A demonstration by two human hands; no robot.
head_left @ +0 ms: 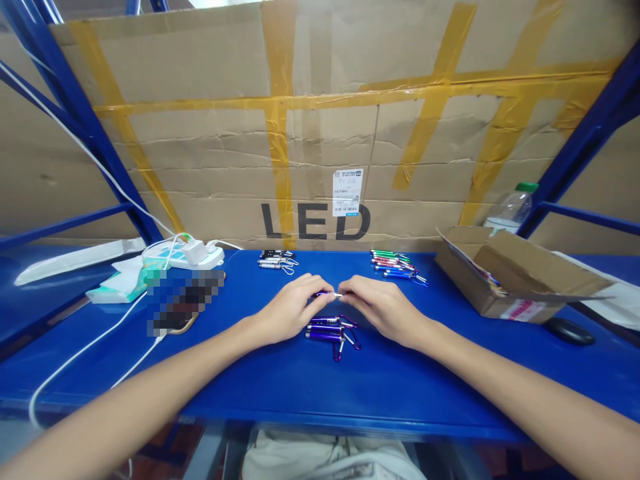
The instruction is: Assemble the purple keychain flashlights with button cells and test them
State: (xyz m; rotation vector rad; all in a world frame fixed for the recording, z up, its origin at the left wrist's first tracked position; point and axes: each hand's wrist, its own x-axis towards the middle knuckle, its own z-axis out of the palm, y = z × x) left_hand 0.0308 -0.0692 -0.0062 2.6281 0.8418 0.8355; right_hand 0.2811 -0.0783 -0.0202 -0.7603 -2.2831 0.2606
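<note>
My left hand (294, 308) and my right hand (381, 307) meet at the middle of the blue table (320, 393), fingers pinched together on one small purple keychain flashlight (330, 294) held between them. Just below my hands lies a small pile of purple keychain flashlights (333, 330) with carabiner clips. Further back sit a group of black and silver flashlights (277, 259) and a mixed-colour group of flashlights (397, 265).
An open cardboard box (510, 280) stands at the right, a plastic bottle (511, 208) behind it, a dark mouse-like object (569, 330) beside it. At the left are a white power strip (185, 255) with cables, a tissue pack (120, 285) and a blurred item. Taped cardboard (320, 133) walls the back.
</note>
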